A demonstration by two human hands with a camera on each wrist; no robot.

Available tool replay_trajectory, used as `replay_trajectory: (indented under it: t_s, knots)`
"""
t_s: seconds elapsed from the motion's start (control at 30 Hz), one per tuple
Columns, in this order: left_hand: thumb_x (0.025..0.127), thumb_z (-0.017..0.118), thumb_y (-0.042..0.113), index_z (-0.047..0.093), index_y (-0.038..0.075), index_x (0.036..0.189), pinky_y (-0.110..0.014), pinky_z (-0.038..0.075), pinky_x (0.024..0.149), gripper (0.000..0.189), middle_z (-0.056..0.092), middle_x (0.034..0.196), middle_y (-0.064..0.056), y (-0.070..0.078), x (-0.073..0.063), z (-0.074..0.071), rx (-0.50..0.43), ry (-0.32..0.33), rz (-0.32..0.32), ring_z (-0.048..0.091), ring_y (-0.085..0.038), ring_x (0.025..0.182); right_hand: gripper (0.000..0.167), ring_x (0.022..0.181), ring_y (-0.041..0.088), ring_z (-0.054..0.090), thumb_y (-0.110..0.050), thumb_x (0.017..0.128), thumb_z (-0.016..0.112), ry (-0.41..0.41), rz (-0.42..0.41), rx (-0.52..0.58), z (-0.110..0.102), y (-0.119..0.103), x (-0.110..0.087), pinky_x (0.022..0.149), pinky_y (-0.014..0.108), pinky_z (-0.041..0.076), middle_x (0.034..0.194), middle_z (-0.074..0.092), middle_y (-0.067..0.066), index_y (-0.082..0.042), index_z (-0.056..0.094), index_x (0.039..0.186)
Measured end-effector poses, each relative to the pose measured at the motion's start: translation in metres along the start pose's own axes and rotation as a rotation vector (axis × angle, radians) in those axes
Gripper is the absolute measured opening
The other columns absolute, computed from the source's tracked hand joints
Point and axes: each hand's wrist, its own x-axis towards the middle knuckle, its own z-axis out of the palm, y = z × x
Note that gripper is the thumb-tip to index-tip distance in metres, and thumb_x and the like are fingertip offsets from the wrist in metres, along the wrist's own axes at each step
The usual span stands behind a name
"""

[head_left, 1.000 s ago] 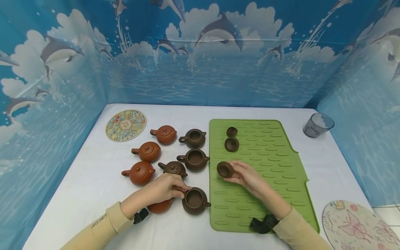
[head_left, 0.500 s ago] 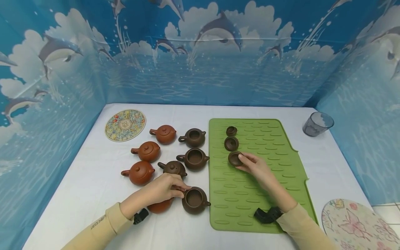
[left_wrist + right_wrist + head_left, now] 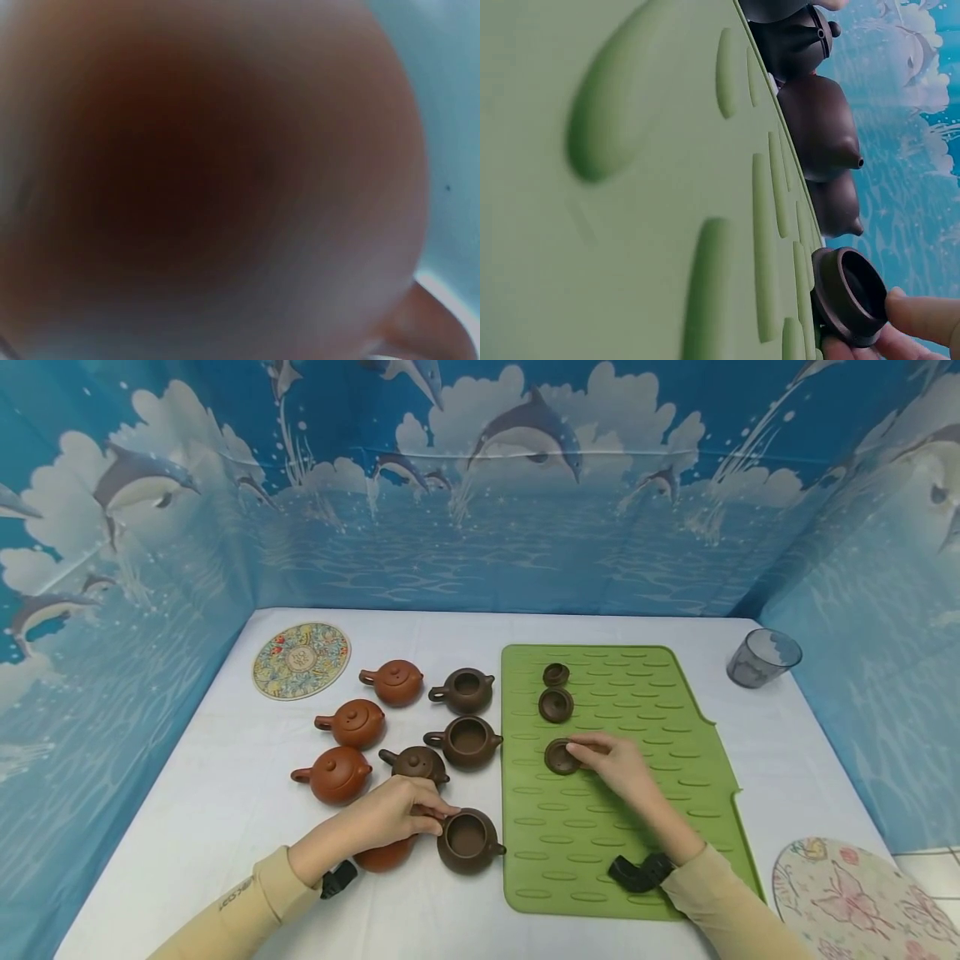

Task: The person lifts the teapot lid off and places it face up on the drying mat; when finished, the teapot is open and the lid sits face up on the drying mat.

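Observation:
At the handle side of a lidless dark brown teapot [image 3: 468,842], my left hand [image 3: 397,814] grips with curled fingers; the handle itself is hidden. Beneath that wrist sits a reddish teapot [image 3: 384,857], whose blurred body [image 3: 225,180] fills most of the left wrist view. My right hand [image 3: 617,768] pinches an upturned dark teapot lid [image 3: 559,758] by its edge, low over the green mat [image 3: 600,868]. The right wrist view shows the lid's raised inner ring [image 3: 855,292], with the thumb at its rim and fingers below. Two more upturned lids lie farther back, a larger one [image 3: 556,705] and a smaller one [image 3: 556,674].
Two other lidless dark teapots stand left of the mat, the nearer [image 3: 469,743] and the farther [image 3: 463,692]. A lidded dark teapot [image 3: 416,763] and several reddish ones [image 3: 339,774] stand beyond. A glass [image 3: 761,660] and round patterned mats [image 3: 302,662] lie around the sides.
My right hand has carried the lid right and away from me, then slightly back, lowering it toward the mat. The left hand stays at the teapot.

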Motion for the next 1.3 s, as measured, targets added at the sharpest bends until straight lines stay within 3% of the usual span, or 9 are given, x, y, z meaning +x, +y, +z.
replay_trajectory:
  t_s: [0.2, 0.63, 0.83, 0.97, 1.13, 1.3]
  knots:
    - [0.085, 0.076, 0.017, 0.077, 0.014, 0.110, -0.017, 0.051, 0.074, 0.025, 0.069, 0.091, 0.008, 0.000, 0.000, 0.000, 0.005, 0.003, 0.006, 0.057, 0.002, 0.083, 0.045, 0.105, 0.030, 0.069, -0.034, 0.096, 0.064, 0.001, -0.015, -0.078, 0.001, 0.001, 0.002, 0.086, 0.042, 0.056, 0.121, 0.069, 0.019, -0.005, 0.063, 0.130]
    - [0.088, 0.074, 0.023, 0.074, 0.015, 0.116, -0.021, 0.052, 0.076, 0.029, 0.069, 0.099, 0.005, 0.005, -0.003, -0.005, 0.072, 0.013, 0.024, 0.060, -0.003, 0.087, 0.047, 0.120, 0.037, 0.060, -0.036, 0.100, 0.058, -0.015, -0.072, -0.126, -0.002, -0.007, 0.002, 0.094, 0.049, 0.052, 0.131, 0.063, 0.020, -0.004, 0.059, 0.134]
    - [0.091, 0.071, 0.024, 0.072, 0.016, 0.120, -0.027, 0.054, 0.075, 0.030, 0.070, 0.101, 0.005, 0.012, -0.006, -0.024, 0.072, 0.100, 0.024, 0.059, -0.004, 0.086, 0.044, 0.125, 0.039, 0.056, -0.034, 0.100, 0.058, 0.007, -0.158, -0.135, -0.006, -0.026, 0.002, 0.101, 0.055, 0.047, 0.134, 0.062, 0.018, -0.005, 0.059, 0.134]
    - [0.092, 0.070, 0.022, 0.072, 0.018, 0.119, -0.030, 0.056, 0.074, 0.028, 0.071, 0.105, 0.006, 0.011, -0.009, -0.042, 0.089, 0.190, -0.022, 0.062, -0.004, 0.088, 0.040, 0.123, 0.038, 0.058, -0.030, 0.098, 0.063, 0.001, -0.233, -0.138, 0.001, -0.050, 0.002, 0.101, 0.053, 0.048, 0.132, 0.063, 0.015, -0.008, 0.062, 0.131]
    - [0.089, 0.073, 0.016, 0.072, 0.016, 0.119, -0.036, 0.057, 0.081, 0.030, 0.072, 0.111, 0.000, -0.007, -0.011, -0.060, 0.131, 0.311, -0.103, 0.068, -0.016, 0.095, 0.035, 0.122, 0.033, 0.060, -0.025, 0.093, 0.069, -0.057, -0.390, -0.160, 0.023, -0.080, 0.005, 0.104, 0.049, 0.047, 0.128, 0.066, 0.011, -0.009, 0.068, 0.124]
    - [0.086, 0.076, 0.013, 0.072, 0.014, 0.119, -0.042, 0.055, 0.090, 0.033, 0.071, 0.112, -0.003, -0.027, -0.010, -0.064, 0.154, 0.320, -0.171, 0.066, -0.023, 0.105, 0.032, 0.122, 0.026, 0.060, -0.025, 0.092, 0.071, -0.200, -0.450, -0.146, 0.051, -0.101, 0.010, 0.106, 0.045, 0.047, 0.124, 0.068, 0.004, -0.012, 0.070, 0.121]
